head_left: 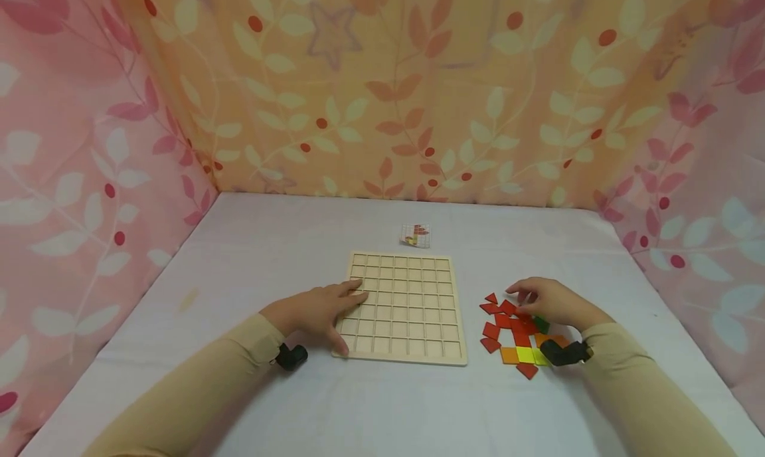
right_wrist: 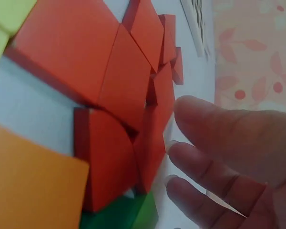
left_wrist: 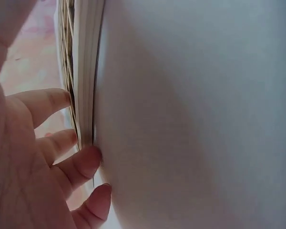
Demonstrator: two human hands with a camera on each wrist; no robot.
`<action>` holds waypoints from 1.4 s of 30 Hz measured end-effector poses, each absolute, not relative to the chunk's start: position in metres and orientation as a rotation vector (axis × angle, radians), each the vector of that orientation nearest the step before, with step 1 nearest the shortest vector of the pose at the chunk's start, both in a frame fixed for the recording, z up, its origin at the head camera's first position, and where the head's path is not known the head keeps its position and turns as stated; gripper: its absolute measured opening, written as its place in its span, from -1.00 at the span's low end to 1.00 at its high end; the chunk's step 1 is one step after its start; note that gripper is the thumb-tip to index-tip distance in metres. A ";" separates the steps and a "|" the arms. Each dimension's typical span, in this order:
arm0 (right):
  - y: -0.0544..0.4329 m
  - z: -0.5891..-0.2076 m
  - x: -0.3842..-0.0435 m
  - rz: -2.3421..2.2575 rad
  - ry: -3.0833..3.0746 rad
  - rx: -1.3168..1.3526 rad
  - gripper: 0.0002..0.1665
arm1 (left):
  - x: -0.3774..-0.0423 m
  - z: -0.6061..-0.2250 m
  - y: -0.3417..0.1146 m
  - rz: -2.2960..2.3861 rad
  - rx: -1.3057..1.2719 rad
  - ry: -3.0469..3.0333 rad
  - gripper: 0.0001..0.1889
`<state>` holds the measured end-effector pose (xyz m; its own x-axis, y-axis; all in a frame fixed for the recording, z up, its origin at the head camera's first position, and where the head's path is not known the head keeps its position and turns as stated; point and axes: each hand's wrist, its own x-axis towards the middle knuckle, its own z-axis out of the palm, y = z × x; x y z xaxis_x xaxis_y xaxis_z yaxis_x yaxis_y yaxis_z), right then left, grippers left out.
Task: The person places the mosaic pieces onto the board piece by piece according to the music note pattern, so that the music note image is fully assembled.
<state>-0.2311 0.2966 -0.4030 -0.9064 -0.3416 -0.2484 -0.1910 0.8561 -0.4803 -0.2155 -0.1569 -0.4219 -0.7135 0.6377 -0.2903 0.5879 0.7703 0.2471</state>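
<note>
A pale wooden board (head_left: pixel 412 311) with a grid of square recesses lies on the table. My left hand (head_left: pixel 313 307) rests at its left edge, fingers spread, some of them over the grid; in the left wrist view the fingertips (left_wrist: pixel 89 160) touch the board's side (left_wrist: pixel 86 81). To the right of the board is a loose cluster of flat pieces, mostly red ones (head_left: pixel 522 337). Over the far side of this cluster hovers my right hand (head_left: pixel 552 302), its fingers loosely bent. In the right wrist view, nothing lies between the thumb (right_wrist: pixel 205 119) and fingers beside the red pieces (right_wrist: pixel 126 76).
Orange (head_left: pixel 509 355), yellow (head_left: pixel 525 355) and green pieces (head_left: pixel 541 323) lie among the red ones. A small picture card (head_left: pixel 415 235) with a grid lies behind the board. Floral cloth (head_left: pixel 382 91) hangs around the white table (head_left: pixel 257 231) at the back and sides.
</note>
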 end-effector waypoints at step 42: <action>0.282 -0.406 -0.246 -0.668 2.576 -0.379 -0.70 | -0.221 -0.425 -0.156 0.188 1.040 2.529 -0.11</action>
